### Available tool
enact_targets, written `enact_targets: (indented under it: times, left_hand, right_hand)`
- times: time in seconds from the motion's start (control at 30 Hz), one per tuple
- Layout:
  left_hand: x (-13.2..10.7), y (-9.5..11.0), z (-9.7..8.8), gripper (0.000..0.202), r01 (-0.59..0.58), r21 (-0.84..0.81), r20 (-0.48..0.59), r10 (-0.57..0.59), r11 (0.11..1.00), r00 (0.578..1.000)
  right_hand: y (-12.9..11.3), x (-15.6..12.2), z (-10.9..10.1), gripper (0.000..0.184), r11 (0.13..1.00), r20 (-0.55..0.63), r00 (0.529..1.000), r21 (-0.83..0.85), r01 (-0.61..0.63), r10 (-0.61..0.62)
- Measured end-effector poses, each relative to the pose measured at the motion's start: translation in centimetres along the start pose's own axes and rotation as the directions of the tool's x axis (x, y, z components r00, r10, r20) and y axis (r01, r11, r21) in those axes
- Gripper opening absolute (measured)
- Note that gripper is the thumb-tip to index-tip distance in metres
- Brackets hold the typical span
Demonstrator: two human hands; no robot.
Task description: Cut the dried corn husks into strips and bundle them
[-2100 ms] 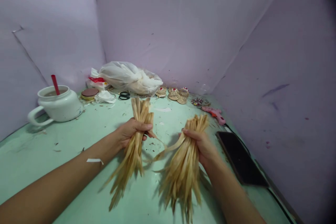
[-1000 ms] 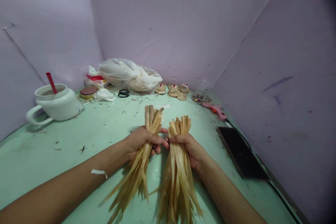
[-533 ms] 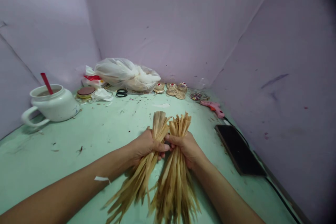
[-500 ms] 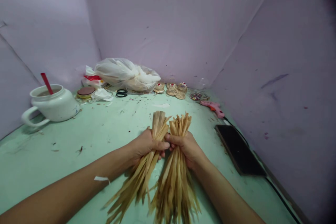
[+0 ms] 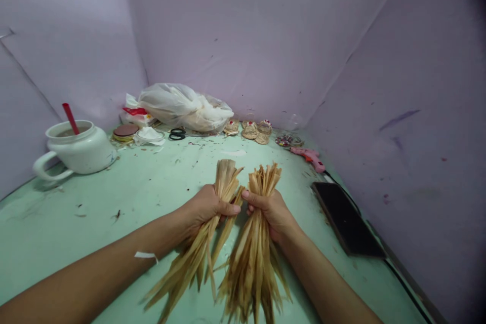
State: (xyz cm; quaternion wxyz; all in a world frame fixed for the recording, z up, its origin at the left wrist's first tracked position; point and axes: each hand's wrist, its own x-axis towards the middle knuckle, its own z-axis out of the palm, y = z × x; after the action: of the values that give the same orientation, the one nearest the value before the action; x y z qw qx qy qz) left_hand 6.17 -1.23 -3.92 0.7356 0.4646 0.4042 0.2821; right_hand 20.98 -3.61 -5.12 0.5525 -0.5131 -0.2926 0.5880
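Observation:
My left hand [image 5: 207, 207] is closed round a bundle of dry, straw-coloured leaf strips [image 5: 190, 268], its stiff ends sticking up past the thumb. A single strip [image 5: 228, 228] slants out at that bundle's right side, its tip close to my right thumb. In my right hand [image 5: 271, 210] is a fuller bundle of the same dry strips [image 5: 252, 263], gripped below its gathered top, with the loose ends fanned down toward me. A small gap lies between the two hands. Fingers behind both bundles are partly hidden.
A white mug [image 5: 81, 149] with a red straw stands at left. Along the back lie a plastic bag [image 5: 186, 106], black-handled scissors [image 5: 177, 134] and small woven pieces [image 5: 250, 130]. At right are a pink glue gun [image 5: 309, 157] and a dark flat slab [image 5: 347, 220] with a cable.
My hands have moved slightly apart, the left one going left. One strip now stands separate from the left bundle, in the gap between the hands.

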Motion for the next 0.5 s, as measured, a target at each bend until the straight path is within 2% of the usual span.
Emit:
enact_targets:
  times: [0.17, 0.37, 0.5]
  left_hand:
    - [0.54, -0.08, -0.31, 0.014, 0.091, 0.0, -0.118, -0.09, 0.996, 0.989]
    - [0.82, -0.02, -0.57, 0.009, 0.09, -0.032, -0.175, -0.094, 0.995, 0.98]
    - [0.73, -0.06, -0.36, 0.01, 0.073, -0.089, -0.186, -0.089, 0.993, 0.978]
  right_hand:
    - [-0.32, -0.06, -0.03, 0.032, 1.0, 0.004, 1.0, 0.0, -0.029, 0.029]
    - [-0.42, -0.23, -0.23, 0.031, 0.999, -0.036, 0.999, -0.037, -0.024, 0.023]
    - [-0.04, -0.62, 0.11, 0.028, 0.991, 0.077, 0.997, -0.131, -0.01, 0.02]
